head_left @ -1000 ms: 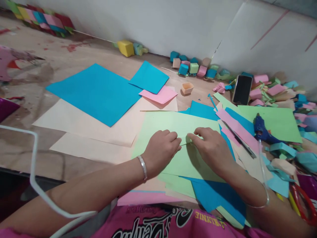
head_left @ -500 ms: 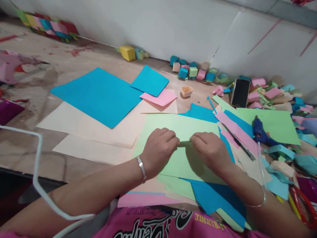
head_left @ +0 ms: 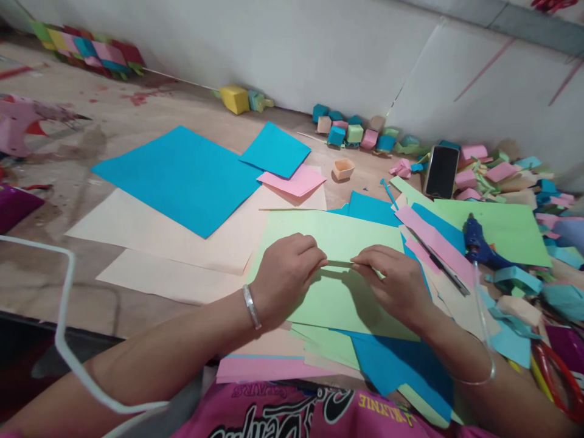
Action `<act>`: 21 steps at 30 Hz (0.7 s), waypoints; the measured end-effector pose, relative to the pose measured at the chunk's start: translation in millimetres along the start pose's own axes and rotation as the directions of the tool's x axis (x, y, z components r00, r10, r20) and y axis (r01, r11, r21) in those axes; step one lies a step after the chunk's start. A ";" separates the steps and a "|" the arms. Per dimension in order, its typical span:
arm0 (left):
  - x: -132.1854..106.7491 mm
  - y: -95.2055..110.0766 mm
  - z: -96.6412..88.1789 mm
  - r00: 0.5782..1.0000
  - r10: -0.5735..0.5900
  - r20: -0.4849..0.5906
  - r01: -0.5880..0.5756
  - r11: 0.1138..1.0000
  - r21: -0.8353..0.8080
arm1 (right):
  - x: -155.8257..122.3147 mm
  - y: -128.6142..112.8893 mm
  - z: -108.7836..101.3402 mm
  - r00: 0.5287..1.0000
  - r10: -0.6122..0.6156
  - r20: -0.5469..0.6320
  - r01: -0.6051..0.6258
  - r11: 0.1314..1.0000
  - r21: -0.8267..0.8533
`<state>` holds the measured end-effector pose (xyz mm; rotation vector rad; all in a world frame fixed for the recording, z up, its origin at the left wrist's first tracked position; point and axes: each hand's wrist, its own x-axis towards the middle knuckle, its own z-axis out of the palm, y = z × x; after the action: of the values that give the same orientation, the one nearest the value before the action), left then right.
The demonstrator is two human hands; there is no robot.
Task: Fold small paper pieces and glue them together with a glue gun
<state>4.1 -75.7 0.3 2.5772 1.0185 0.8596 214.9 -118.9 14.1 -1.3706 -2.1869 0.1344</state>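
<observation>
Now, near the centre of the frame, my left hand (head_left: 289, 277) and my right hand (head_left: 396, 283) are pinching a thin strip (head_left: 340, 264) above the green sheet (head_left: 337, 229).

Thin green paper strip (head_left: 340, 263), straight, nearly level, ends pinched between the hands (head_left: 289, 277)

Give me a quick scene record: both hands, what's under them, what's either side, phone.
Left hand: pinching a thin green strip at its left
Right hand: pinching the strip at its right
Under hands: light green sheet
Left side: large blue sheet, partly over cream paper
Right side: blue glue gun
Phone: beyond the glue gun, screen dark
</observation>
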 end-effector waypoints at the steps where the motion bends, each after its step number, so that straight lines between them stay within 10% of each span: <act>1: 0.2 0.1 -0.6 1.000 0.010 0.007 -0.010 1.000 -0.004 | 0.2 -1.0 -1.4 1.000 0.004 -0.003 -0.004 1.000 0.006; 8: 0.8 -3.2 -1.1 0.999 0.015 0.039 -0.011 0.995 -0.099 | 4.2 -0.9 -6.2 0.997 0.039 0.065 -0.048 0.989 0.141; 14: -1.5 -2.3 -1.4 0.990 0.138 -0.022 -0.135 0.985 0.104 | -1.0 8.1 3.1 0.984 -0.161 -0.072 0.134 0.948 -0.289; 21: -3.4 2.1 -1.6 0.915 0.121 0.384 -0.207 0.959 0.192 | -3.1 -1.5 7.1 0.946 -0.236 0.221 0.314 0.834 -0.453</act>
<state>2.4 -79.6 1.0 2.8998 0.8370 0.2742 211.3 -120.8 7.4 -1.2987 -2.6451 -0.4630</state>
